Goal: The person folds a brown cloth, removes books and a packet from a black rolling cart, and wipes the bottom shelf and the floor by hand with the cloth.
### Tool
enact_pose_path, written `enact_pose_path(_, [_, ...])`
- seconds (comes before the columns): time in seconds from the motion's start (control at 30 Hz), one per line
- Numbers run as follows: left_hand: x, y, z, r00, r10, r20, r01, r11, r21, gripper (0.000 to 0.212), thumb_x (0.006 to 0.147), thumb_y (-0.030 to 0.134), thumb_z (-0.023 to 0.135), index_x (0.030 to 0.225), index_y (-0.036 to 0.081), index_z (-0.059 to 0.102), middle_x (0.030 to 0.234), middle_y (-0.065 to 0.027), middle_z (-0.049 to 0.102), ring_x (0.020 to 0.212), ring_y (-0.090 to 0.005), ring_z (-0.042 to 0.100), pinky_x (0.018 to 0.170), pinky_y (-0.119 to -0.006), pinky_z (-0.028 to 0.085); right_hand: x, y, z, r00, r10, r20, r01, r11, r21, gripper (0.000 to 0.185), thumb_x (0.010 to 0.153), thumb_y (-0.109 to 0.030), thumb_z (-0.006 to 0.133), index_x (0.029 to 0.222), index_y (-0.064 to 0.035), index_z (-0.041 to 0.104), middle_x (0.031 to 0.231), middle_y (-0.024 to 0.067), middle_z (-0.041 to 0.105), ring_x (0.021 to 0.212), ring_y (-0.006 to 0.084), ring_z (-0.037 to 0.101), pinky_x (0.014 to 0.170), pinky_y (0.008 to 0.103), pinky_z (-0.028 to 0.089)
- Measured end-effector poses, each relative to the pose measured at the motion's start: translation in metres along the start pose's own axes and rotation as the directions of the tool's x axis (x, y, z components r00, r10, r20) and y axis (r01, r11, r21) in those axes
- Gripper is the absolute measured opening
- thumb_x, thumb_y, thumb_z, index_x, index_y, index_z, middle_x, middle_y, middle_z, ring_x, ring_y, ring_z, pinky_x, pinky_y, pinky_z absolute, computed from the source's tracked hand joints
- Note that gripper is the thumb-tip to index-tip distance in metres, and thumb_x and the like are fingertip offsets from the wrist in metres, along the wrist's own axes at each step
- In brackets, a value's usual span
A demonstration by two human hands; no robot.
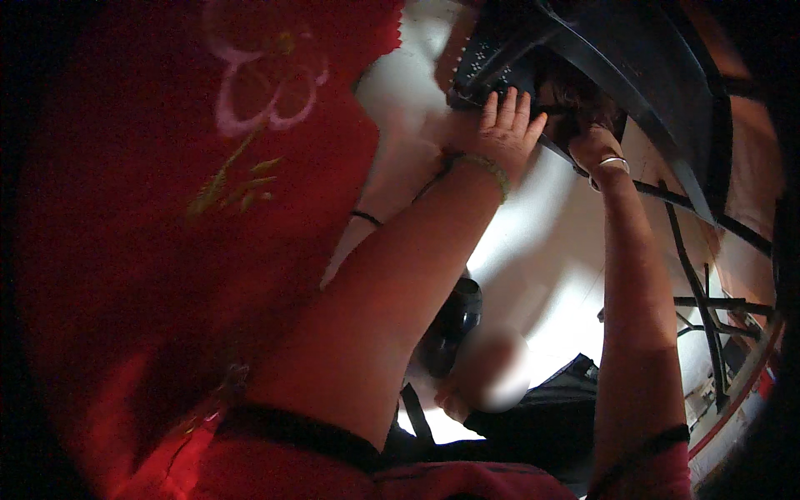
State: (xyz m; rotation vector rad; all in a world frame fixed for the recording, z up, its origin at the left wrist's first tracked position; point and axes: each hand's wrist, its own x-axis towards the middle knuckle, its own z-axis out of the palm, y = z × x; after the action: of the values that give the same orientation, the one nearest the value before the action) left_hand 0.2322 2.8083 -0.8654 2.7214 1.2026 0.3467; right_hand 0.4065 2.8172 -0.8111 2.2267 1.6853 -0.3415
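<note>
My left hand, with a beaded bracelet at the wrist, lies palm down with its fingers spread against the near edge of a dark panel with small pale cross-shaped marks. My right hand, wearing a silver-coloured bangle, is bent at a dark recess beside it. Its fingertips are hidden in shadow, so whether it holds anything is unclear. Dark, hair-like strands show in that recess, just beyond both hands. A large curved black piece rises to the right of the strands.
Red cloth with a flower pattern fills the left side. Another person, in dark clothing, is at lower centre, near a shiny black object. Thin black metal bars stand at right. A pale, glossy floor shows between my arms.
</note>
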Motion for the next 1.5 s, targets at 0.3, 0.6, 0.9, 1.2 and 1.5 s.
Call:
enact_pose_path(0.3, [-0.010,-0.003,-0.019,0.949,0.260,0.177,-0.243,0.964,-0.109,0.055,0.086,0.019,0.038,0.139,0.007,0.029,0.144,-0.0178,0.026,0.136,-0.0316,0.019,0.111,-0.046,0.010,-0.065,0.031,0.000,0.998,0.070,-0.004,-0.068,0.981,0.182,0.044,0.081,-0.023,0.050,0.123,-0.0103,0.049,0.114,0.0225,0.056,0.101,0.0407,0.054,0.087,0.0450,0.044])
enact_pose_path(0.6, [0.012,0.050,-0.017,0.880,0.320,0.351,-0.192,0.915,-0.354,0.073,0.073,0.021,0.056,0.138,0.004,0.029,0.146,-0.0189,0.021,0.138,-0.0316,0.010,0.112,-0.044,0.002,-0.069,0.099,0.044,0.999,0.012,0.041,-0.003,0.975,-0.221,0.042,0.081,-0.022,0.051,0.119,-0.0036,0.051,0.124,0.0183,0.049,0.109,0.0373,0.050,0.089,0.0435,0.045])
enact_pose_path(0.9, [0.012,0.038,-0.034,0.907,0.259,0.332,-0.026,0.822,-0.568,0.066,0.072,0.016,0.057,0.131,-0.004,0.034,0.139,-0.0239,0.030,0.133,-0.0375,0.022,0.110,-0.041,0.018,-0.083,0.072,0.005,0.981,0.086,0.176,-0.195,0.344,0.918,0.042,0.073,-0.012,0.047,0.112,-0.0007,0.055,0.098,0.0146,0.060,0.084,0.0265,0.059,0.077,0.0334,0.048])
enact_pose_path(1.2, [-0.044,-0.020,-0.092,0.968,0.246,0.056,-0.124,0.656,-0.744,0.038,0.076,0.021,0.065,0.108,0.002,0.054,0.108,-0.0190,0.055,0.101,-0.0346,0.055,0.085,-0.042,0.045,-0.122,0.048,-0.035,0.834,-0.485,0.264,-0.249,0.095,0.964,0.047,0.068,-0.016,0.053,0.111,0.0011,0.054,0.098,0.0082,0.060,0.083,0.0146,0.057,0.073,0.0265,0.047])
enact_pose_path(1.5, [-0.036,-0.101,-0.124,0.995,-0.100,-0.009,0.083,0.872,-0.482,0.021,0.082,0.021,0.057,0.094,0.004,0.058,0.090,-0.0155,0.061,0.083,-0.0290,0.060,0.072,-0.038,0.048,-0.133,0.022,-0.031,0.627,-0.740,0.244,-0.494,-0.136,0.859,0.050,0.065,-0.016,0.054,0.111,0.0027,0.052,0.097,0.0095,0.061,0.084,0.0172,0.058,0.074,0.0272,0.047])
